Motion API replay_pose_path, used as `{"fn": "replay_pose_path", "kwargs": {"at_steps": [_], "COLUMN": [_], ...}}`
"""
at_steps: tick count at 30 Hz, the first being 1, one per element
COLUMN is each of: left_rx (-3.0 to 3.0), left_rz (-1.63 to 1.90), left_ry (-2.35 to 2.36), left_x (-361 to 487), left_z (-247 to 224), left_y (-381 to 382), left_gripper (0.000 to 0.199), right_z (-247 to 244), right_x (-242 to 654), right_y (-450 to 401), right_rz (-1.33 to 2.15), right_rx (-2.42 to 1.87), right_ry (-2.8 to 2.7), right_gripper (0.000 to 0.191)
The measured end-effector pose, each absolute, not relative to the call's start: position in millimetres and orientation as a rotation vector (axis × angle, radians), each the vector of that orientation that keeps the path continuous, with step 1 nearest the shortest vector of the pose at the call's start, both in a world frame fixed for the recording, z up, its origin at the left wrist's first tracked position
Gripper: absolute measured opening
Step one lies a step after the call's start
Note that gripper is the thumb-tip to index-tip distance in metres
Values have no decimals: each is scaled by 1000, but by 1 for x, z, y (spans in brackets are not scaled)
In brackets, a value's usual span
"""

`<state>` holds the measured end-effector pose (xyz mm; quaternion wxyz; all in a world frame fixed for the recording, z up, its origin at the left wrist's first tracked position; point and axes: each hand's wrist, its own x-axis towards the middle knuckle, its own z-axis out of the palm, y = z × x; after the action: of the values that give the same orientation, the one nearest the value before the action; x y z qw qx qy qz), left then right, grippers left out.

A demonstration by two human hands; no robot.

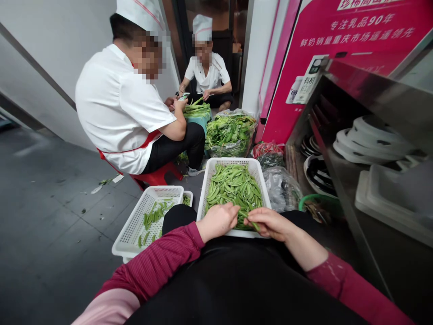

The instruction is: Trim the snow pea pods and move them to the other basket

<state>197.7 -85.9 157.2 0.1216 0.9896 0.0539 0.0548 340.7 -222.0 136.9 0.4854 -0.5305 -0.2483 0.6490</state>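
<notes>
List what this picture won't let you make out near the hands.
All in the head view:
Left hand: ends of its fingers, hidden by the hand itself.
Full basket: floor, buried under pods.
Left basket: near right side, behind the knee.
Plastic bag: contents, obscured by crumpled plastic.

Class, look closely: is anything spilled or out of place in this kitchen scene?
Yes: a green scrap and a pale scrap lie loose on the grey floor, left of the red stool in the picture. They look stray because the pods are contained in baskets.
</notes>
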Motion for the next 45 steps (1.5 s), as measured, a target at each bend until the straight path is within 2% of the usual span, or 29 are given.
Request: {"fn": "replay_pose_path", "kwargs": {"at_steps": [3, 6, 10, 14, 17, 20, 24, 26, 31, 35, 38, 40, 45], "left_rx": [3015, 2984, 2729, 2199, 1660, 1303, 1215, 1248, 1493, 1691, 1792, 1918, 2257], "left_rz": [-23, -77, -47, 44, 33, 21, 94, 142, 139, 115, 24, 1, 23], "left_ry": [20, -85, -54, 237, 440, 513, 638, 757, 883, 889, 889, 824, 515], "left_x": [201, 207, 217, 218, 214, 210, 194, 183, 170, 174, 175, 177, 193], "left_z": [163, 169, 180, 184, 173, 157, 136, 128, 120, 121, 121, 121, 121], "left_y": [-88, -81, -73, -74, -83, -89, -71, -56, -46, -57, -62, -65, -86], "left_gripper": [25, 21, 11, 19, 19, 14, 16, 23, 40, 36, 26, 20, 26], "right_z": [139, 151, 177, 184, 172, 160, 152, 144, 100, 75, 76, 81, 99], "right_x": [349, 354, 350, 342, 333, 333, 364, 379, 353, 332, 343, 352, 348], "right_y": [-221, -214, -198, -192, -196, -198, -199, -199, -191, -176, -175, -181, -198], "right_rz": [1587, 1466, 883, 511, 473, 489, 132, 2, 286, 191, 276, 486, 1248], "right_rx": [-1395, -1672, -1968, -1990, -1840, -1721, -1537, -1646, -2155, -2264, -2250, -2197, -1611], "right_ry": [-720, -1151, -1824, -1988, -1850, -1404, -714, -735, -1888, -2175, -1911, -1526, -570], "right_gripper": [24, 23, 16, 23, 25, 26, 33, 32, 18, 21, 13, 5, 25]}}
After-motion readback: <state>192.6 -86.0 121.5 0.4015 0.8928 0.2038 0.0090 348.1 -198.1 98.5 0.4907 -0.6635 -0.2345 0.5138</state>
